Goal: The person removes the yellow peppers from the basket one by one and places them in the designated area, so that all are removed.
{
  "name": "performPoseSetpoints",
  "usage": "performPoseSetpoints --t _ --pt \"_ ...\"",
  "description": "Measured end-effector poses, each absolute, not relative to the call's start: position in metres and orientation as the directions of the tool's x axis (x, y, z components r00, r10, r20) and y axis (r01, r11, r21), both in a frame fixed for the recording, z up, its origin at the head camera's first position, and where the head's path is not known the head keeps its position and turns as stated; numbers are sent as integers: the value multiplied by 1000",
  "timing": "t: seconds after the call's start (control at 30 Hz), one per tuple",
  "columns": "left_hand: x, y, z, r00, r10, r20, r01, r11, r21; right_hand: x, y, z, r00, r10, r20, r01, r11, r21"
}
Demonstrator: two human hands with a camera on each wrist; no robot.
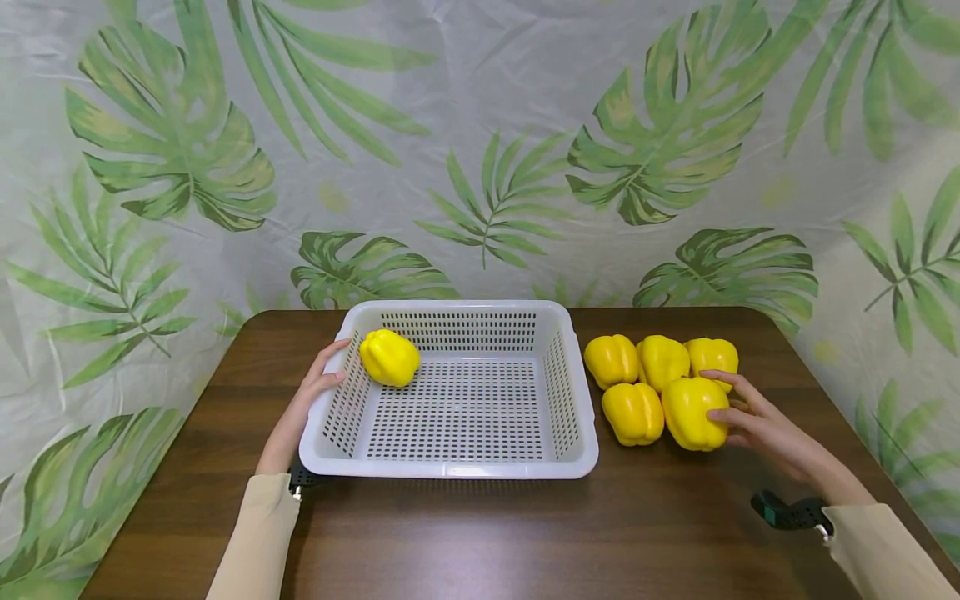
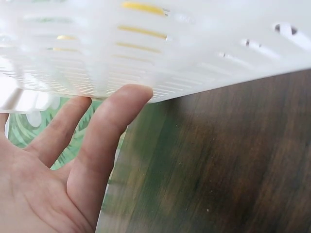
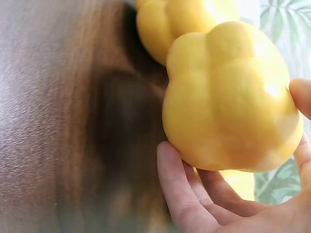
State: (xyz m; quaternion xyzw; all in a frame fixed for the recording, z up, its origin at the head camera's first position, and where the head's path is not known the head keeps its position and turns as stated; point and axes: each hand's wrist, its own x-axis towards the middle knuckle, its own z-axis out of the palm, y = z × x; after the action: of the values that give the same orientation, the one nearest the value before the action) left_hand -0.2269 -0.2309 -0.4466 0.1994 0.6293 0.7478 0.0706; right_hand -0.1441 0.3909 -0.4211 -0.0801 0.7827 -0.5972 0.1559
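A yellow bell pepper (image 1: pixel 695 414) is between the thumb and fingers of my right hand (image 1: pixel 772 433). The right wrist view shows the fingers around the lower side of this pepper (image 3: pixel 233 102) and a fingertip at its far side. Whether it is off the table cannot be told. My left hand (image 1: pixel 315 392) touches the outer left wall of a white plastic basket (image 1: pixel 450 471), with thumb and fingers fairly straight against the slotted side (image 2: pixel 194 53). Inside the basket, near its left wall, lies another yellow bell pepper (image 1: pixel 390 357).
Several more yellow bell peppers (image 1: pixel 633 414) stand close together right of the basket, beside the gripped one. Everything is on a dark brown wooden table (image 1: pixel 480 542). Behind it hangs a grey cloth with green leaves (image 1: pixel 487 208).
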Motion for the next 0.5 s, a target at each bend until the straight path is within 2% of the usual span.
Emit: performPoseSetpoints --t 0.27,0.5 --pt "-226 -228 -445 -919 341 196 136 -193 972 -143 391 -432 -935 -297 -193 105 290 -951" --pt "-226 -228 -445 -921 344 183 124 -187 974 -144 390 -437 -941 -296 -166 74 300 -951"
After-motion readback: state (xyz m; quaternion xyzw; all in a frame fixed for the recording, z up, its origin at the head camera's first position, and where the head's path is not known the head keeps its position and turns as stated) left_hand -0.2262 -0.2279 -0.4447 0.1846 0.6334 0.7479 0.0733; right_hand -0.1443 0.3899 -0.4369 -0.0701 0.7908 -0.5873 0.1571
